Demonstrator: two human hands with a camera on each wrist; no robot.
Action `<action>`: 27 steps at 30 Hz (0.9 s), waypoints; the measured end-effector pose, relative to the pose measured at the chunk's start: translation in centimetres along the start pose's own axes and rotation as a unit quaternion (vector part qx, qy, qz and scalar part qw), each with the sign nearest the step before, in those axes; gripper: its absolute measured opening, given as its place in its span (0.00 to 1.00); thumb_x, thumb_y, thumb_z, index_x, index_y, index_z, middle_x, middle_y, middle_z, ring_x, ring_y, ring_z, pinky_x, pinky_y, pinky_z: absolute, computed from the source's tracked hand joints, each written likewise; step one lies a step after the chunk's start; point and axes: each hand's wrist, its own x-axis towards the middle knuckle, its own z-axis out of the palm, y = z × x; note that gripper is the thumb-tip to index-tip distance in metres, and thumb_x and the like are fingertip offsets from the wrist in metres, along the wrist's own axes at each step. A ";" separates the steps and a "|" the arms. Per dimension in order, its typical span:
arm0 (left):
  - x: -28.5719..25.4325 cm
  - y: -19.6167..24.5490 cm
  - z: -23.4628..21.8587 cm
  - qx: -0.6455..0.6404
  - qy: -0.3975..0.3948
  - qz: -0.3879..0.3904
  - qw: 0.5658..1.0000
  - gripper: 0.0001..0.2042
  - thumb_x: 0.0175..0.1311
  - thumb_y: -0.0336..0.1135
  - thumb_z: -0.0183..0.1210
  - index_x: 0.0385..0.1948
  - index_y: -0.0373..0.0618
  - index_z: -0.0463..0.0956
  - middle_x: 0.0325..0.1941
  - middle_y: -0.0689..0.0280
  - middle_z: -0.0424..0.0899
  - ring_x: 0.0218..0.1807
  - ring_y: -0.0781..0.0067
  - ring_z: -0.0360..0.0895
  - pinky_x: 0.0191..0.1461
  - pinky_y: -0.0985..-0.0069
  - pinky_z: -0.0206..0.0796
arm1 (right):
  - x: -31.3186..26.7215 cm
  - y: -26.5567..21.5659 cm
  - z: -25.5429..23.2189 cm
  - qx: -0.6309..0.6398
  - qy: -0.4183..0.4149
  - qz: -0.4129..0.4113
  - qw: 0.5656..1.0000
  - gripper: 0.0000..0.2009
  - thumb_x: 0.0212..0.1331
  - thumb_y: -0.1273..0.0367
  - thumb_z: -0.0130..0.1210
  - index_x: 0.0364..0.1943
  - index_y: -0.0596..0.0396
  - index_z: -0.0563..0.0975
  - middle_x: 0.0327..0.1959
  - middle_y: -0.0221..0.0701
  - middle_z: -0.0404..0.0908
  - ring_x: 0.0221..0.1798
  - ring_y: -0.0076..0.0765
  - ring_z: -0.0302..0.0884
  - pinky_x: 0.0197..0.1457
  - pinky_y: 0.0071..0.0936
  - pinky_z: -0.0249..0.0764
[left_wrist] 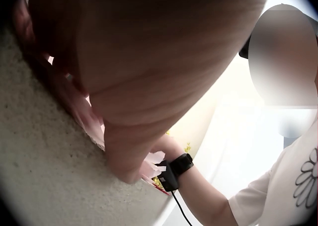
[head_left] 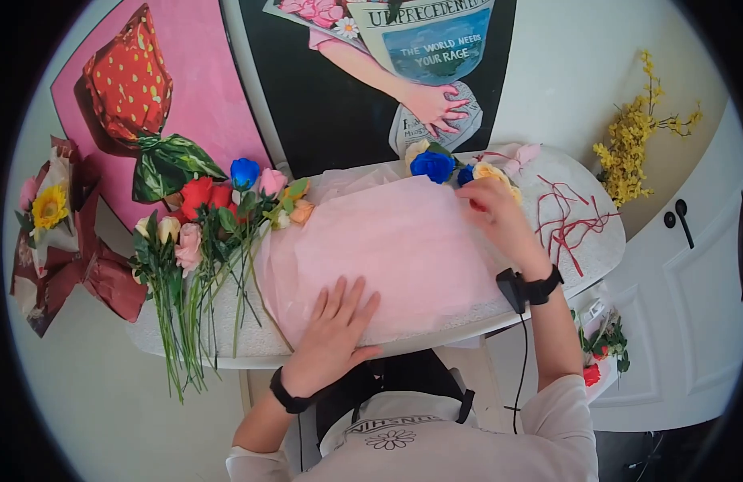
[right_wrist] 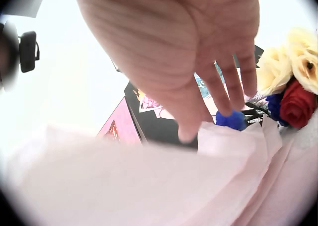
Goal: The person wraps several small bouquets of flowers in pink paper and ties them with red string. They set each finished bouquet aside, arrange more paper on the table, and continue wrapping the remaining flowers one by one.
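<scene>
A stack of thin, pale pink wrapping sheets (head_left: 387, 249) covers the middle of the table. My left hand (head_left: 330, 341) rests on its near left edge, palm down, with fingers straight and spread. Over the far right corner of the sheets is my right hand (head_left: 500, 221), its fingers loosely bent. The right wrist view shows that hand's thumb apart from its fingers, close to a raised edge of the pink sheets (right_wrist: 226, 141). Just beyond it lie a blue rose (head_left: 432, 166), cream roses (right_wrist: 276, 69) and a red rose (right_wrist: 298, 104).
Long-stemmed artificial flowers (head_left: 191, 297) lie on the table's left side, stems over the front edge. Thin red ties (head_left: 571, 221) lie at the right. A wrapped bouquet (head_left: 50, 217) stands far left, yellow blossoms (head_left: 632, 153) at the right wall. Paintings (head_left: 295, 104) lean behind.
</scene>
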 end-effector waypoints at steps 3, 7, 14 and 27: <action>-0.4 0.0 -1.4 -0.020 -0.019 0.008 1.000 0.38 0.57 0.47 0.65 0.68 0.42 0.60 0.75 0.49 0.53 0.77 0.42 0.46 0.76 0.50 0.40 | 0.8 5.2 -3.5 0.050 0.072 0.142 0.986 0.18 0.54 0.81 0.55 0.49 0.51 0.78 0.46 0.38 0.78 0.50 0.47 0.76 0.52 0.40 0.74; -1.5 -0.9 -4.3 -0.034 -0.033 0.008 0.999 0.38 0.56 0.46 0.66 0.67 0.41 0.61 0.75 0.50 0.54 0.76 0.43 0.48 0.77 0.50 0.41 | 1.4 12.7 -5.0 -0.197 0.025 0.138 0.970 0.22 0.54 0.82 0.49 0.52 0.46 0.78 0.53 0.40 0.76 0.53 0.50 0.75 0.54 0.43 0.74; -5.4 -1.5 -7.9 -0.058 -0.026 -0.032 0.997 0.36 0.55 0.44 0.67 0.65 0.39 0.64 0.73 0.49 0.59 0.74 0.43 0.54 0.76 0.53 0.45 | 2.3 15.5 -1.2 -0.380 -0.079 0.121 0.914 0.14 0.61 0.63 0.53 0.51 0.42 0.79 0.59 0.36 0.73 0.59 0.45 0.71 0.57 0.42 0.72; -12.2 2.1 -12.3 -0.244 0.149 -0.069 0.956 0.28 0.51 0.34 0.68 0.55 0.33 0.74 0.60 0.47 0.76 0.60 0.49 0.75 0.64 0.62 0.64 | 3.8 0.9 -5.0 -0.235 0.056 0.066 0.968 0.11 0.57 0.66 0.60 0.43 0.50 0.77 0.41 0.35 0.81 0.42 0.46 0.78 0.45 0.39 0.72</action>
